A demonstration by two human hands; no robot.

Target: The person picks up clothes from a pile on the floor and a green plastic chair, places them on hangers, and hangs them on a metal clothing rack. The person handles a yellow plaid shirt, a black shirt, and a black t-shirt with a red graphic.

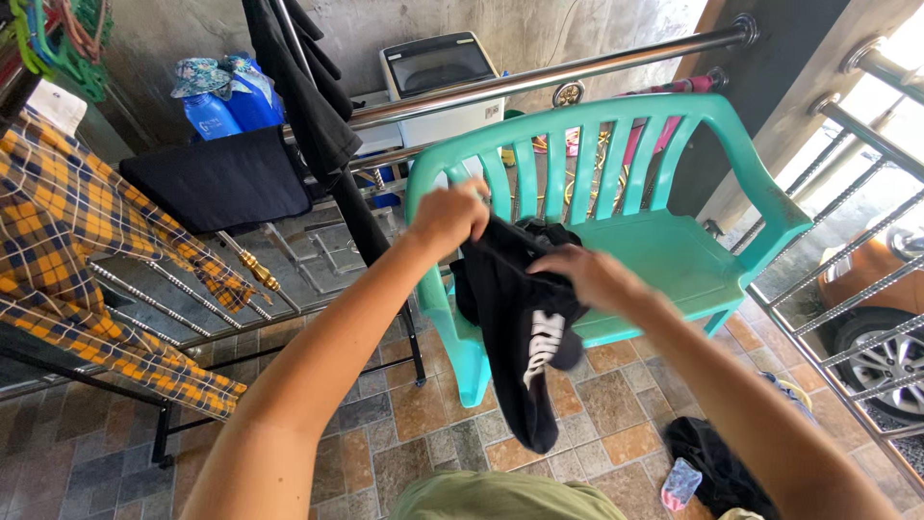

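Note:
A black garment [520, 347] with a white print hangs in front of me, held up over the floor tiles. My left hand [449, 218] grips its upper left edge. My right hand [587, 276] is closed on the cloth a little lower, to the right. Behind the garment stands a turquoise plastic chair [664, 246], its seat bare.
A metal drying rack [192, 299] at left carries a yellow plaid shirt [77, 241] and dark clothes [221, 178]. A steel rail [539, 82] crosses behind the chair. More dark laundry [717, 472] lies on the tiles at lower right. A railing [847, 250] and a parked car [881, 327] are at right.

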